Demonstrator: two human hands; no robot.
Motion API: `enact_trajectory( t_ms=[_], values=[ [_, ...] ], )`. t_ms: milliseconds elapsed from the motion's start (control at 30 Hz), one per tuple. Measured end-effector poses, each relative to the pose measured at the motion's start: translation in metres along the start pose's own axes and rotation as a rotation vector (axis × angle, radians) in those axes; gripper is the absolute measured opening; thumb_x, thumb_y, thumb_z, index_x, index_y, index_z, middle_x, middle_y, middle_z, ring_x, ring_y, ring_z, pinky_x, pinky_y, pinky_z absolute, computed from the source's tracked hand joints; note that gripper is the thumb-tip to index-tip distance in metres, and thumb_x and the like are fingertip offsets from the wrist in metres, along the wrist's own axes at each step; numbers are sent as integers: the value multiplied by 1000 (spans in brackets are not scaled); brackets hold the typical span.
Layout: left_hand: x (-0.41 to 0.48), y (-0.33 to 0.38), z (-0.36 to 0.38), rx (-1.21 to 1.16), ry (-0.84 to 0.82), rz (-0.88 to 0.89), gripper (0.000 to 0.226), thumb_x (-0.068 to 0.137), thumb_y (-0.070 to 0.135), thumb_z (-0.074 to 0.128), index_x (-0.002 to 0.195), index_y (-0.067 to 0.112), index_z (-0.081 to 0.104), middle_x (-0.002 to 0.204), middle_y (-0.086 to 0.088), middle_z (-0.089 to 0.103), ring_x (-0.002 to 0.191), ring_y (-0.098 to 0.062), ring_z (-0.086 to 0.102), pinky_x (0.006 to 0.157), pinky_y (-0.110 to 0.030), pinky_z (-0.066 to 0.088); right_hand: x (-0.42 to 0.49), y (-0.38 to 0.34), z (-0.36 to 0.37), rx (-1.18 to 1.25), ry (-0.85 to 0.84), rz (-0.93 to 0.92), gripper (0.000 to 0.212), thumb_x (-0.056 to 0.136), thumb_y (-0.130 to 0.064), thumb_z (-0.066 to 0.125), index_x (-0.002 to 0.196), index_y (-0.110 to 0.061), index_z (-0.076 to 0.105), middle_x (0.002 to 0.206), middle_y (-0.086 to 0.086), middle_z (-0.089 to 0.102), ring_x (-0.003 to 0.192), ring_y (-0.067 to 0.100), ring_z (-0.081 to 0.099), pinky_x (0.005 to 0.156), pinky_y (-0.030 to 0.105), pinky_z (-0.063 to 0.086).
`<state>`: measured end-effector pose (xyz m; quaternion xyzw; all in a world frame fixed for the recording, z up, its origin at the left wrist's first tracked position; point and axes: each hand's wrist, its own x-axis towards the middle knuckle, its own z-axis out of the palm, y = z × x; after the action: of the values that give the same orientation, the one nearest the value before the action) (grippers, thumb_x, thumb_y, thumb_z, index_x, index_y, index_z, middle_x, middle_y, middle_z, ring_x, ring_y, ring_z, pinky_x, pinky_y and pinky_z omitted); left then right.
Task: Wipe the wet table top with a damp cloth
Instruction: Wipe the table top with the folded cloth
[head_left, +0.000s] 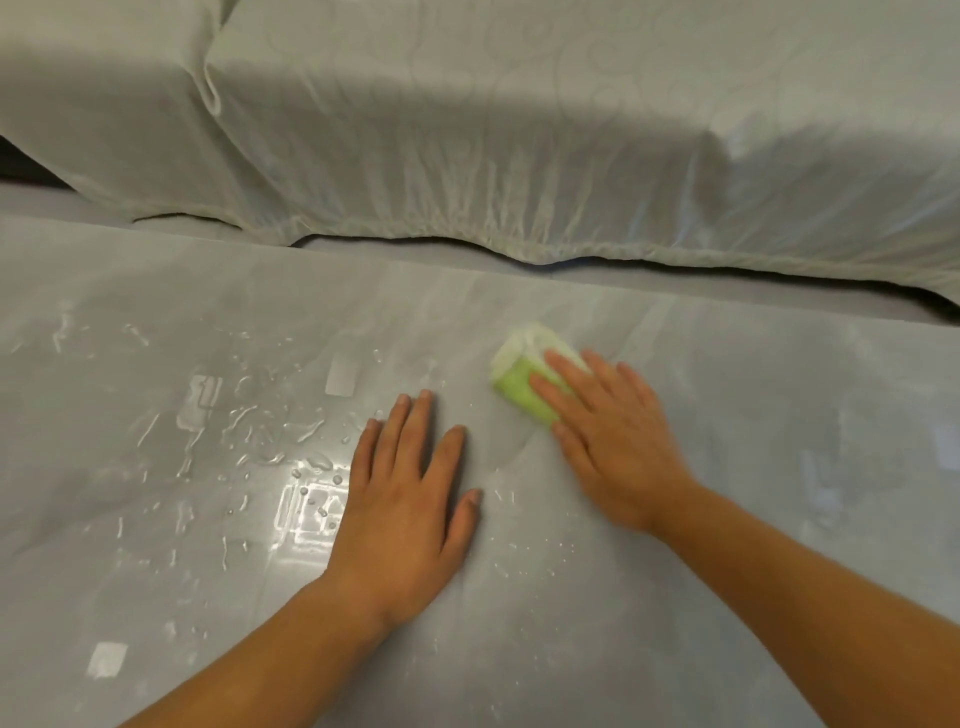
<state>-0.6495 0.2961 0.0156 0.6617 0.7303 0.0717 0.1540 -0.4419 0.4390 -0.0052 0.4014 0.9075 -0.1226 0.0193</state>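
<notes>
A glossy grey table top (753, 545) fills the lower part of the head view. Water drops and streaks (249, 436) cover its left and middle. A folded green and white cloth (519, 382) lies on the table right of centre. My right hand (613, 436) presses flat on the cloth, fingers spread over its near right part. My left hand (410, 493) rests flat on the table with fingers apart, holding nothing, just right of the wet patch.
A sofa under a pale patterned cover (519, 145) runs along the far side of the table, close to its back edge. A strip of grey floor (675, 280) shows between sofa and table.
</notes>
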Motion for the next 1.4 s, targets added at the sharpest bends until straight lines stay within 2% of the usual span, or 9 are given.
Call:
enact_trajectory(
  t_ms=[133, 267, 367, 467, 567, 767, 1033, 1300, 1400],
  values=[
    [-16, -3, 7, 1, -38, 3, 57, 98, 49, 33, 147, 21, 38, 163, -13, 12, 152, -27, -2, 120, -53, 7, 24, -32, 4, 66, 128, 346, 58, 99, -43, 17, 155, -34, 26, 166, -7, 21, 153, 27, 16, 121, 48, 11],
    [-20, -8, 9, -1, -49, 38, 60, 98, 50, 30, 151, 20, 32, 163, -14, 13, 152, -27, -4, 120, -53, 3, -51, -73, 16, 92, 89, 195, 54, 102, -39, 26, 156, -38, 24, 166, -13, 15, 154, 20, 10, 123, 44, 9],
    [-21, -10, 8, -10, -42, 53, 61, 97, 50, 32, 150, 19, 34, 163, -15, 13, 152, -28, -2, 120, -52, 3, -87, -51, 19, 83, 61, 93, 52, 103, -38, 31, 154, -42, 25, 165, -15, 18, 154, 19, 16, 123, 42, 12],
    [-27, -11, 5, -56, -24, 64, 59, 96, 48, 36, 147, 19, 39, 163, -16, 11, 151, -28, -4, 120, -54, 4, -77, -30, 17, 78, 115, 314, 51, 102, -41, 26, 153, -44, 24, 164, -16, 17, 153, 22, 18, 121, 39, 9],
    [-38, -15, 7, -63, -32, 82, 59, 96, 48, 36, 147, 19, 39, 164, -15, 9, 151, -29, -5, 119, -57, 7, -91, -70, 24, 106, 173, 449, 55, 100, -40, 28, 155, -41, 24, 166, -13, 14, 153, 23, 16, 121, 42, 10],
    [-54, -27, 15, 13, -67, 123, 61, 97, 48, 33, 153, 21, 29, 164, -15, 8, 151, -31, -6, 118, -59, 8, -152, -131, 42, 78, 133, 210, 54, 100, -34, 36, 154, -36, 32, 165, -10, 22, 152, 24, 23, 117, 49, 23],
    [-54, -27, 19, 8, -49, 107, 60, 96, 46, 35, 152, 22, 32, 163, -16, 14, 151, -32, -2, 118, -59, 7, -1, -86, 26, 100, 207, 543, 55, 99, -39, 23, 154, -35, 30, 165, -6, 22, 152, 29, 18, 119, 49, 13],
    [-82, -26, 7, -77, 1, 115, 44, 98, 39, 38, 136, 19, 50, 159, -13, 27, 150, -30, 11, 118, -56, 15, -127, -119, 41, 120, 127, 114, 52, 100, -30, 36, 151, -37, 36, 164, -11, 25, 152, 23, 21, 121, 47, 19],
    [-114, -18, 10, -54, -25, 81, 44, 96, 40, 40, 134, 20, 50, 157, -14, 30, 150, -31, 15, 117, -57, 16, -84, -96, 36, 113, 177, 312, 52, 99, -36, 29, 150, -35, 38, 162, -6, 29, 150, 30, 27, 119, 51, 21]
  ],
)
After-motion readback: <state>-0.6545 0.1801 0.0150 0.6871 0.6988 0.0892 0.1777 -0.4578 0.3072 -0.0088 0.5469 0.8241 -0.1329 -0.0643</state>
